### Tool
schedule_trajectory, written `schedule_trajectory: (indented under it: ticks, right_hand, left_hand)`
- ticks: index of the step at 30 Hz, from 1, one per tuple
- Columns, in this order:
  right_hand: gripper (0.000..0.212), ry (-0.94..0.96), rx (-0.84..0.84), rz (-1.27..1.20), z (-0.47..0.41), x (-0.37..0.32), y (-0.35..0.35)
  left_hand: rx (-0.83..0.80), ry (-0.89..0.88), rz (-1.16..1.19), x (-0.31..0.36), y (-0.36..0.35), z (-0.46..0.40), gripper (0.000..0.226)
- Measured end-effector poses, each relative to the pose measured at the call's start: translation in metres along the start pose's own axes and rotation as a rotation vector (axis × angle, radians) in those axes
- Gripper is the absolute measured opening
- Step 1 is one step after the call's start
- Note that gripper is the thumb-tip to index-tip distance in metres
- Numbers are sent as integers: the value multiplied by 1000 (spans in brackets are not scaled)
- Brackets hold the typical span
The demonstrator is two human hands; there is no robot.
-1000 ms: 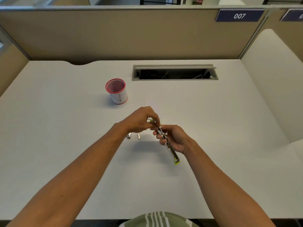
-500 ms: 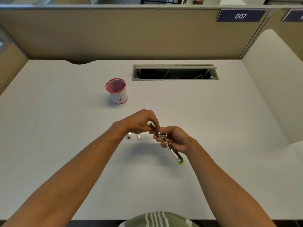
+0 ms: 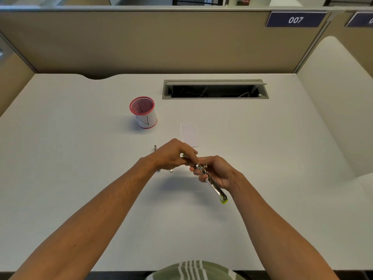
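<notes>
Both hands are busy with an opened stapler [image 3: 216, 188], held above the table [image 3: 80, 158] near its middle. The stapler's bright metal rail runs from the hands down toward 5 o'clock and ends in a lime-green tip. The right hand [image 3: 219, 171] has its fingers [image 3: 196, 173] curled round the rail's middle. The left hand [image 3: 171, 156] comes in from 9 o'clock and pinches the stapler's upper end between thumb and fingertips, where another bit of green shows.

This looks like the loading step, with the magazine exposed and the mechanism being worked open or adjusted. Two short staple strips [image 3: 171, 170] lie on the table just under the left hand (partly hidden by it). The next move probably calls for the left hand to let go, pick up one strip and lay it straight into the channel. The right hand would need to keep the rail steady and level, since a tilted strip could jam.

At 11 o'clock from the hands stands a red mesh cup [image 3: 144, 113], at 12 o'clock lies a paper slip [image 3: 188, 133], and beyond it is the cable slot [image 3: 215, 89].
</notes>
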State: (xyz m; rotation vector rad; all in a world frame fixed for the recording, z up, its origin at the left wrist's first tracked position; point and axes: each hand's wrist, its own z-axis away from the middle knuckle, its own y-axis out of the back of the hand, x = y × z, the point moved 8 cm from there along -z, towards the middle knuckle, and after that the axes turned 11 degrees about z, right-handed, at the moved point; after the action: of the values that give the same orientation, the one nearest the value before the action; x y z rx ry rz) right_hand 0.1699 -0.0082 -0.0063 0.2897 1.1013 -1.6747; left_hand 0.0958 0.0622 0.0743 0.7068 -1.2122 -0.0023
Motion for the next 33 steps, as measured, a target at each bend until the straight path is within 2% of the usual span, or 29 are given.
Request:
schedule_trajectory:
  ticks: [4, 10, 15, 20, 23, 28, 31, 33]
  right_hand:
    - [23, 12, 18, -6, 1, 1, 3]
    - [23, 34, 48, -43, -2, -1, 6]
    - [18, 54, 92, -29, -3, -2, 5]
    - [23, 26, 92, -54, -1, 1, 2]
    - [29, 28, 107, -33, 0, 0, 2]
    - [31, 58, 108, -23, 3, -3, 0]
    - [33, 93, 117, -43, 3, -5, -1]
    - [34, 132, 122, -63, 3, -8, -1]
  left_hand:
    - [76, -93, -24, -1, -7, 7, 28]
    - [208, -167, -190, -6, -10, 16, 32]
    - [299, -299, -362, 1, -13, 28, 35]
    - [349, -311, -528, -1, -10, 29, 37]
    - [400, -261, -557, -9, -6, 30, 36]
    - [459, -75, -353, -27, -3, 29, 31]
    - [551, 57, 46, -36, 0, 31, 28]
    - [523, 134, 331, -43, -6, 31, 31]
